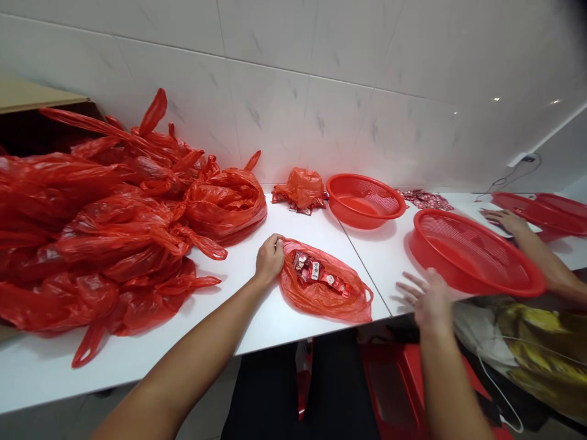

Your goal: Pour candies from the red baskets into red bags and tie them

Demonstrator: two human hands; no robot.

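My left hand (270, 260) pinches the left edge of a red plastic bag (316, 305) lying on the white table. The bag's mouth gapes upward, showing several small red and dark wrapped packets (315, 271) inside. My right hand (431, 300) is held over the table's front edge with its fingers spread, slightly blurred, and nothing in it. Just beyond that hand stands a large red plastic basket (424, 247).
Knotted red bags (119, 232) are heaped on the left before a cardboard box (41, 98). Behind sit a second red basket (367, 221) and a bag-topped packet pile (302, 186). A co-worker's arm (545, 260) reaches in at right, near further red baskets (527, 205).
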